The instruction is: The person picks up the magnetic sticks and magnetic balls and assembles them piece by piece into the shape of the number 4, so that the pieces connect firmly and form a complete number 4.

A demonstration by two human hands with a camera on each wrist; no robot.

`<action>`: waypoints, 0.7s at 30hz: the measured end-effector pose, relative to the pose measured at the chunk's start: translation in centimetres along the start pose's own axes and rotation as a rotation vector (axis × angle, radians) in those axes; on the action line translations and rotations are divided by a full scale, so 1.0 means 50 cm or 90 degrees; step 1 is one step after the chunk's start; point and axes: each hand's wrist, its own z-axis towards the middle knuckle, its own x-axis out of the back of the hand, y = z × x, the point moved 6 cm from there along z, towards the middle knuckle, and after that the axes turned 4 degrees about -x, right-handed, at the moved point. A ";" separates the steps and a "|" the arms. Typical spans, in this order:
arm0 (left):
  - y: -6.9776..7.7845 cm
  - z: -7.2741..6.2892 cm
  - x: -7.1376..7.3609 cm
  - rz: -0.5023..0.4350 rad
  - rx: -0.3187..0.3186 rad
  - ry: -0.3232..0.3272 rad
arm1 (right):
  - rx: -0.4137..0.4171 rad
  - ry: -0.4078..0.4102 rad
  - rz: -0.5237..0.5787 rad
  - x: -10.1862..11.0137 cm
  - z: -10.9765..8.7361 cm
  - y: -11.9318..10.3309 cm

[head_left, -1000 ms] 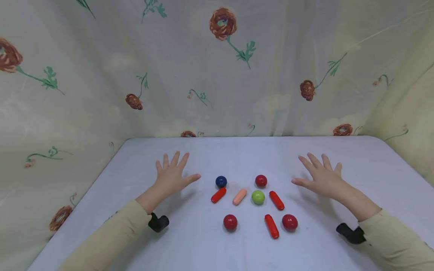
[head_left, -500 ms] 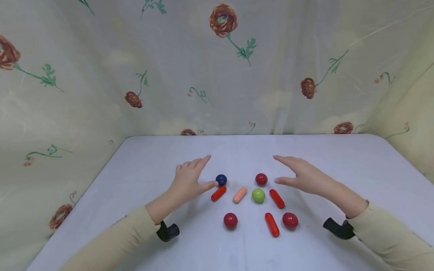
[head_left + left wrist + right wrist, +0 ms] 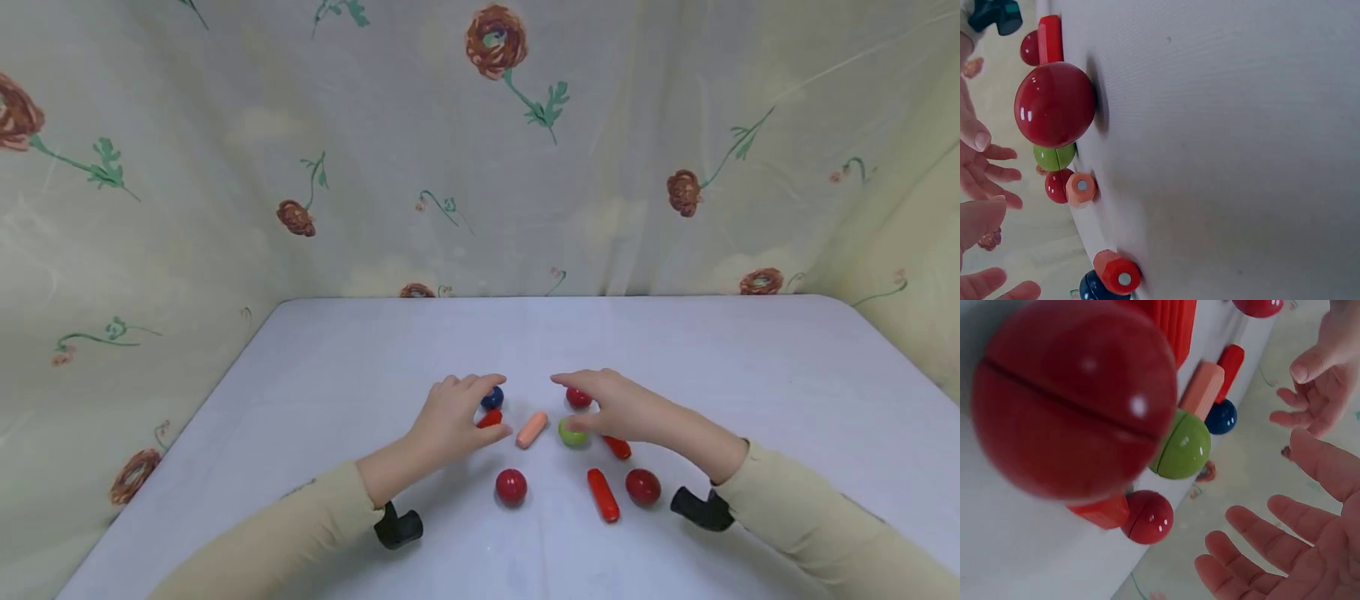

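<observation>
My left hand (image 3: 453,412) hovers with spread fingers beside a blue ball (image 3: 492,400) and a red rod (image 3: 491,418), partly covering both. Across from it my right hand (image 3: 622,406) is held over a green ball (image 3: 573,437), a red ball (image 3: 577,398) and another red rod (image 3: 618,448). Its thumb overlaps the green ball in the head view. Neither hand grips anything. Between the hands lies a peach rod (image 3: 532,430). In the left wrist view the peach rod (image 3: 1082,189) and a red rod (image 3: 1119,275) show grey discs on their ends.
Nearer the person lie two more red balls, one at left (image 3: 512,487) and one at right (image 3: 642,487), and a third red rod (image 3: 603,495). All rest on a white table (image 3: 375,350). A flowered curtain (image 3: 375,125) hangs behind it. Each wrist wears a black camera.
Both hands have moved inward from the sides, toward each other and over the balls and rods. Their fingers have gone from widely spread to closer together. The balls and rods stay in place.
</observation>
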 end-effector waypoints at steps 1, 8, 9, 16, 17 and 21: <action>0.003 0.002 -0.003 -0.001 0.000 -0.004 | 0.004 -0.011 0.000 -0.004 0.002 -0.003; 0.017 0.019 -0.030 0.020 -0.005 -0.057 | 0.019 -0.063 -0.009 -0.029 0.013 -0.010; 0.018 0.021 -0.035 0.023 -0.005 -0.067 | 0.020 -0.067 -0.011 -0.032 0.013 -0.010; 0.023 0.035 -0.064 0.033 -0.021 -0.108 | 0.033 -0.101 -0.008 -0.051 0.014 -0.018; 0.023 0.036 -0.066 0.030 -0.018 -0.111 | 0.035 -0.108 -0.007 -0.053 0.014 -0.019; 0.026 0.042 -0.073 0.016 -0.016 -0.109 | 0.035 -0.117 -0.012 -0.062 0.014 -0.019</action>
